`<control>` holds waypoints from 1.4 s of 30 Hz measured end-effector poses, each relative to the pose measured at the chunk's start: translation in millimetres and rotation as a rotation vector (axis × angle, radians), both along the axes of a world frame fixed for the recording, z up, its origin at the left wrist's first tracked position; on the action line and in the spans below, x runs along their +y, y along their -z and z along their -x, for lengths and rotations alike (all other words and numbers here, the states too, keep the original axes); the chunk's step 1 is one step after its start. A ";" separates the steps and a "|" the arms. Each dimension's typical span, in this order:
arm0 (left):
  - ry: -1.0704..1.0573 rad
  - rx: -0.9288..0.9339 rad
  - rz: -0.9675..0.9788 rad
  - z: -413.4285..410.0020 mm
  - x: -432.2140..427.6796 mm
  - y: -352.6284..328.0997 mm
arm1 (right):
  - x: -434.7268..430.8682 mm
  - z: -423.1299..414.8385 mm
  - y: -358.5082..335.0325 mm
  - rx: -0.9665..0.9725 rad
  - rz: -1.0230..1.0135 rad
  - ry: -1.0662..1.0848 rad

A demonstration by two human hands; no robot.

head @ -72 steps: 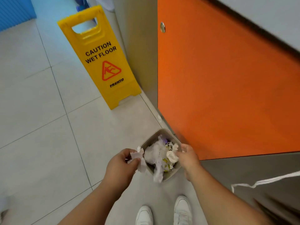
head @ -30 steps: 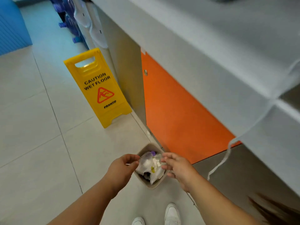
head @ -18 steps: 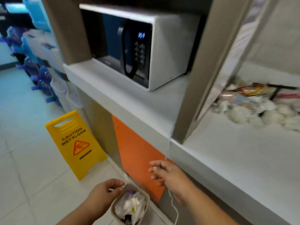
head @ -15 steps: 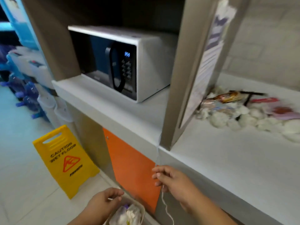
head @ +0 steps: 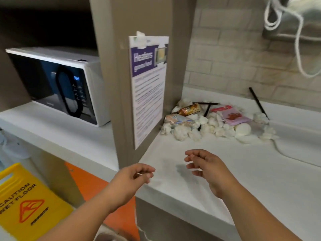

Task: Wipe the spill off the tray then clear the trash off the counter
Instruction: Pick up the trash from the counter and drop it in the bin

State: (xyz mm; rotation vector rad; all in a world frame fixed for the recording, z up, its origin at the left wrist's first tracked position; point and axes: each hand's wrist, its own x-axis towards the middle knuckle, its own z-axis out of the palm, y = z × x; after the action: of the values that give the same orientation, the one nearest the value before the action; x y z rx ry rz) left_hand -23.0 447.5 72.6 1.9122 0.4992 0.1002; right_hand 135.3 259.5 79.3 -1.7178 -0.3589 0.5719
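Fingers [head: 194,152]: being held loosely curled and slightly apart on both sides, with nothing being gripped in either.
Left hand [head: 130,178]: being held out at the counter's front edge, thumb and forefinger nearly meeting, nothing made out between them.
Right hand [head: 208,166]: being held above the counter [head: 251,180], palm turned leftward, clear of the white top.
Trash [head: 208,126]: being left heaped at the back of the counter, against the pillar [head: 111,84] and near the brick wall [head: 234,66], well ahead of both hands. It is made up of crumpled white tissues, two snack wrappers and a pink packet.
Straws [head: 258,103]: black ones being seen lying across and beside the heap.
Notice [head: 147,93]: being shown taped to the pillar, just left of the trash.
Microwave [head: 57,84]: being seen on the shelf [head: 52,129] left of the pillar, clock lit.
Sign [head: 26,206]: yellow wet-floor one being seen on the floor, lower left.
Cord [head: 286,153]: white one being seen trailing over the counter, right of the heap.
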 end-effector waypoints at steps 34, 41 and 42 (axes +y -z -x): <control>0.131 -0.015 -0.255 -230.0 -117.7 7.0 | -118.4 -246.9 37.3 -0.639 0.647 -0.099; 0.161 -0.015 -0.016 -251.0 -143.4 9.0 | -103.0 -196.5 17.3 -0.207 0.103 -0.162; 0.132 -0.026 -0.020 -252.8 -145.5 10.8 | -102.9 -194.8 14.9 -0.126 0.023 -0.193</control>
State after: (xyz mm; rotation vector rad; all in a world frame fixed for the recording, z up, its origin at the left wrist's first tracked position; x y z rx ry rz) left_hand 229.8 302.0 61.8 1.9554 0.3552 0.0437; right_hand 330.1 156.7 64.4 -1.7573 -0.6143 0.6105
